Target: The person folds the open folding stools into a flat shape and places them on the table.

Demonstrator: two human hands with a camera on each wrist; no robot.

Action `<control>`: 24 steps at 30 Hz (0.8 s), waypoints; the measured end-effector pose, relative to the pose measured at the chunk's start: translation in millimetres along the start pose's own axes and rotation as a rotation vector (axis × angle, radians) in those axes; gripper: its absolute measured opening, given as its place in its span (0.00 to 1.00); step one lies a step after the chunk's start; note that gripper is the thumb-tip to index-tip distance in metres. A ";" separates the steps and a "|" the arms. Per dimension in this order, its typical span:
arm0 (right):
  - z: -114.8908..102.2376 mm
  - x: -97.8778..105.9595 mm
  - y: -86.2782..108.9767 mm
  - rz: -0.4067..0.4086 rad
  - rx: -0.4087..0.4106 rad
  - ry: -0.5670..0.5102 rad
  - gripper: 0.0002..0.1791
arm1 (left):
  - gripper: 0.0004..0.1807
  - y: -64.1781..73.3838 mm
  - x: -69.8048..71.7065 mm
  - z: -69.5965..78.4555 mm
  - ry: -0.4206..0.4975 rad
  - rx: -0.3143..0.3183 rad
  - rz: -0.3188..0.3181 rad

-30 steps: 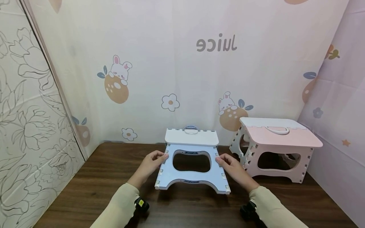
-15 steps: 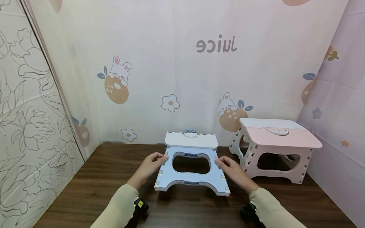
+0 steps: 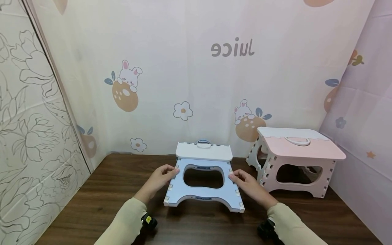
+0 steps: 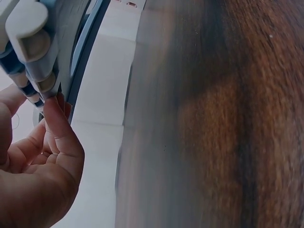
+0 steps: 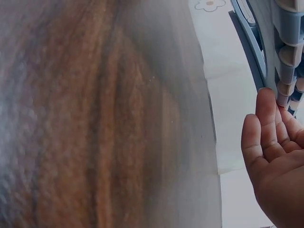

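Note:
A blue and white folding step stool [image 3: 202,191], folded flat, is held between both hands over the wooden table. Its white top flap [image 3: 204,151] with a carrying handle points toward the back wall, and its feet point toward the person. My left hand [image 3: 159,179] grips the left side edge, thumb on the blue face and fingers beneath. At the opposite edge my right hand [image 3: 248,183] pinches the stool the same way. From close by, the left wrist view shows the hinged edge [image 4: 35,52] above the curled fingers. Fingers [image 5: 266,109] reach under the stool's edge in the right wrist view.
A pink and white folding stool [image 3: 303,149] stands unfolded at the back right of the dark wooden table [image 3: 122,190]. Behind the table hangs a patterned curtain [image 3: 183,68]; more printed fabric [image 3: 367,136] closes off the right side.
The blue stool has come slightly toward the person and a little to the left, with both hands still gripping its sides. The pink stool has not moved.

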State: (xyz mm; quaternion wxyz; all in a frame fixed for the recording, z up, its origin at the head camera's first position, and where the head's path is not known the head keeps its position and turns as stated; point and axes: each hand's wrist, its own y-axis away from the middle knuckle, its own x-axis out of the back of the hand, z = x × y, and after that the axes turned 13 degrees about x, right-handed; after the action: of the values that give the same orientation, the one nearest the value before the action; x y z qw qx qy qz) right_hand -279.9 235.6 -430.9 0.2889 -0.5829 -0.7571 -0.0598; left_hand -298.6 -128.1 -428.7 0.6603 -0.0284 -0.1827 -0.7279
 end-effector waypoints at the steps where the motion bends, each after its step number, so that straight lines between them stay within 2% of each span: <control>1: -0.1 -0.1 0.0 -0.005 0.002 -0.005 0.22 | 0.20 0.8 0.9 0.1 0.000 -0.001 -0.004; 6: -1.2 -0.7 -0.6 -0.024 0.005 -0.025 0.21 | 0.21 4.9 5.2 0.2 0.004 -0.004 -0.025; 10: -3.0 -2.9 -1.7 -0.044 -0.012 -0.086 0.23 | 0.21 7.3 8.8 -0.4 -0.005 0.000 -0.024; 18: -5.6 -9.5 -3.2 -0.073 -0.019 -0.116 0.25 | 0.22 9.4 15.5 -4.3 -0.015 0.003 -0.006; 24: -6.5 -16.8 -6.1 -0.087 0.020 -0.127 0.25 | 0.23 8.8 22.0 -9.2 -0.016 0.013 0.028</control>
State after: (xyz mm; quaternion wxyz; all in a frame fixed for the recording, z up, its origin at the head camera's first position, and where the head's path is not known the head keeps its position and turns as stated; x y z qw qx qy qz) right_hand -280.5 216.8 -432.6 0.2434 -0.5493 -0.7989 -0.0278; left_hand -291.0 -152.3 -429.0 0.6692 -0.0326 -0.1924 -0.7170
